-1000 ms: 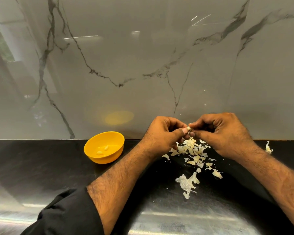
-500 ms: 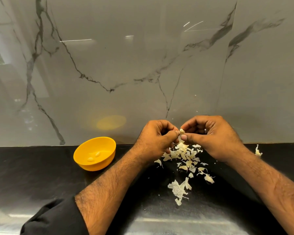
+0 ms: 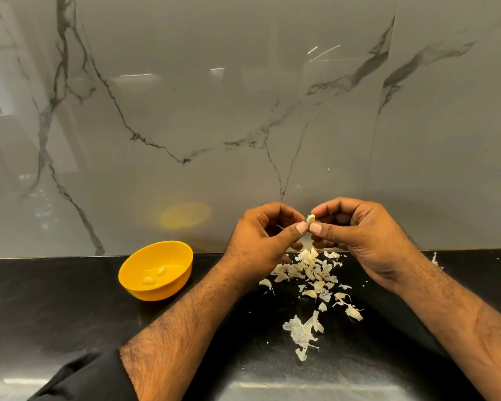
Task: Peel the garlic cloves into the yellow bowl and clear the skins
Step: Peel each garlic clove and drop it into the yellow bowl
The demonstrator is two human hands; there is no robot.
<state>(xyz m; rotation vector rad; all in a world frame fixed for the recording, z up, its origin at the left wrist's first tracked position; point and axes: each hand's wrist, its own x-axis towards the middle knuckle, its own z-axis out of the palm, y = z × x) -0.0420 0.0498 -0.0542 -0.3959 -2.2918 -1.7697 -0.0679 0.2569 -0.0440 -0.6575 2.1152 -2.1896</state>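
A clove (image 3: 310, 219) is pinched between the thumbs and forefingers of both hands, held up above the counter (image 3: 55, 308) in front of the marble wall (image 3: 243, 96). Its long axis stands roughly upright, tip upward, and a strip of skin appears to hang below it, though this is too small to be sure of. The left hand (image 3: 261, 241) and the right hand (image 3: 362, 238) are curled and closed on the clove from either side, thumbs touching it; neither is clearly nearer.

The bowl (image 3: 168, 292) is set well to the left of the clove, lower on the counter and just beside the left forearm, so the drop is judged to fall to the left hand. Two peeled cloves (image 3: 155, 275) are seen lying in it, apart from each other.

A pile of skins (image 3: 313, 270) is spread on the counter directly beneath the hands, with a stray scrap (image 3: 435, 259) at the far right.
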